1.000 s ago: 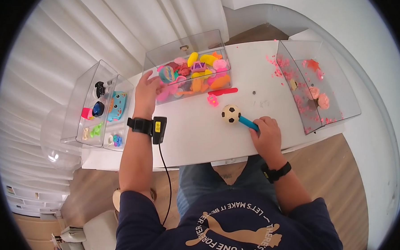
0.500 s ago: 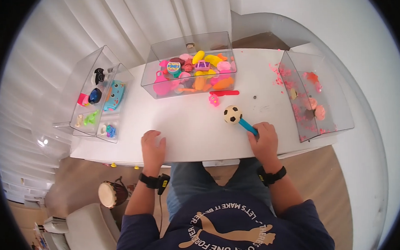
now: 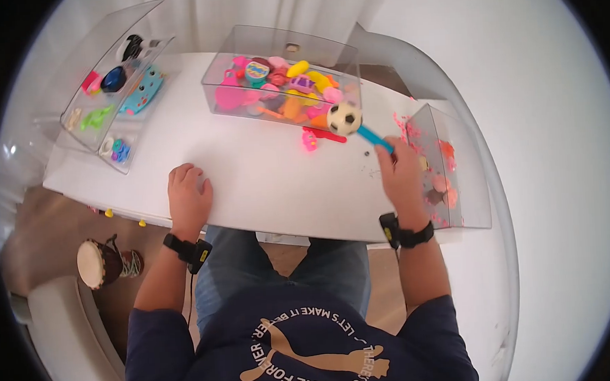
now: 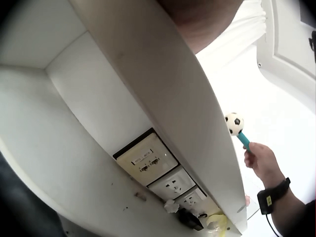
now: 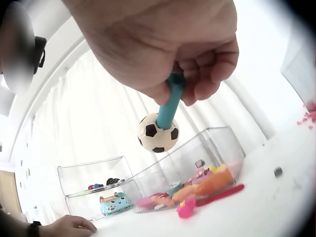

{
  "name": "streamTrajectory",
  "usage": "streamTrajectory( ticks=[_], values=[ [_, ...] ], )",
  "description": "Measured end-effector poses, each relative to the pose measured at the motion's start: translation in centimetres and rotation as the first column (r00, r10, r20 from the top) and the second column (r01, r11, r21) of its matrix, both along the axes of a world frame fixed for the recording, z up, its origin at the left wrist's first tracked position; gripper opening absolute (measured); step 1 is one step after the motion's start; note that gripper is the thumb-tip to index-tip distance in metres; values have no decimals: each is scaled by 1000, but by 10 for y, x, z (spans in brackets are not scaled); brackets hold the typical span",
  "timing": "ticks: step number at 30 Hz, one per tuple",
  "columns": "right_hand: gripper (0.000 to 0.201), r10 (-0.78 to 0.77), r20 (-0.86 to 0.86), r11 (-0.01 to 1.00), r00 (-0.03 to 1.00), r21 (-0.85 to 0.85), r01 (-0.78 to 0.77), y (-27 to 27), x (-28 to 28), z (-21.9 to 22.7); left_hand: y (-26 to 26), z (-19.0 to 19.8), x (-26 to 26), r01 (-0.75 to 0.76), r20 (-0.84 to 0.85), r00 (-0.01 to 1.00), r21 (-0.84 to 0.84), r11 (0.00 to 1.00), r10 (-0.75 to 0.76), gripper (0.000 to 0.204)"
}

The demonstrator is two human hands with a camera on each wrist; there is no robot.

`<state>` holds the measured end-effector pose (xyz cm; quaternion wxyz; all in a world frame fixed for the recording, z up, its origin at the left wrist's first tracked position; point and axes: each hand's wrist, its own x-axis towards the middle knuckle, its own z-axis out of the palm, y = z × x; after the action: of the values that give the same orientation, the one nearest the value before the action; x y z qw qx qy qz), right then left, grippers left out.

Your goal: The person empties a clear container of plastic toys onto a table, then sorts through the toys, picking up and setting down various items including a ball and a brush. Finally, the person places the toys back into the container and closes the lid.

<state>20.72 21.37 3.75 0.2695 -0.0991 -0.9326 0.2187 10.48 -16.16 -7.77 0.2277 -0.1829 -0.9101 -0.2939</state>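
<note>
My right hand (image 3: 403, 172) grips the blue-teal handle of a toy rattle-like stick whose round head is patterned as a soccer ball (image 3: 345, 118). In the right wrist view the handle (image 5: 171, 103) comes out between thumb and curled fingers, and the ball hangs above the white tabletop. My left hand (image 3: 188, 199) rests on the table near its front edge, holding nothing, its fingers relaxed. Beyond the ball lie a small pink toy (image 3: 309, 140) and a flat red stick (image 3: 331, 136), close to the middle bin.
A clear bin (image 3: 214, 99) of colourful toys stands at the back. Another clear bin (image 3: 123, 161), at the left, holds a blue cartoon-faced toy (image 3: 143, 90) and small figures. At the right, a third bin (image 3: 479, 203) contains pink bits. A small dark piece (image 3: 367, 154) lies on the tabletop.
My left hand has come back from the middle bin to the table's front. My right hand has lifted the soccer-ball stick off the tabletop. The head view has shifted.
</note>
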Motion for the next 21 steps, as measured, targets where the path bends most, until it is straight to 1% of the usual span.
streamTrajectory(
  ticks=[2, 5, 8, 11, 12, 14, 17, 20, 21],
  values=[
    [24, 28, 37, 996, 999, 82, -31, -1, -35, 27, -1, 1, 0, 10, -4, 1000, -6, 1000, -10, 19],
    [25, 24, 53, 965, 998, 261, -37, -6, -88, 43, -2, 1, 1, 8, 0, 1000, 20, 1000, -8, 18],
    [25, 93, 21, 969, 995, 226, -95, -2, -129, 31, -1, 3, 0, 9, 10, 1000, 31, 999, -9, 18],
    [27, 142, -156, 939, 978, 333, -83, -3, -143, 15, -2, 4, 1, 10, 15, 1000, 39, 999, -11, 17],
    [25, 182, -220, 933, 958, 345, -98, -3, -139, 10, -2, 3, 0, 10, 16, 1000, 42, 999, -11, 17],
    [23, 267, -334, 919, 904, 372, -135, -24, -109, 12, -1, 3, 1, 15, -1, 1000, 49, 999, -15, 17],
    [20, 358, -105, 910, 928, 263, -321, -29, -84, -12, 0, 3, 1, 19, -6, 1000, 21, 1000, -19, 17],
    [22, 363, 111, 911, 925, 166, -377, -35, -76, -43, 1, 2, 2, 18, -15, 1000, 1, 1000, -18, 17],
    [27, 353, 102, 916, 930, 164, -366, -35, -76, -54, 1, 2, 1, 15, -20, 1000, 0, 1000, -15, 17]
  ],
)
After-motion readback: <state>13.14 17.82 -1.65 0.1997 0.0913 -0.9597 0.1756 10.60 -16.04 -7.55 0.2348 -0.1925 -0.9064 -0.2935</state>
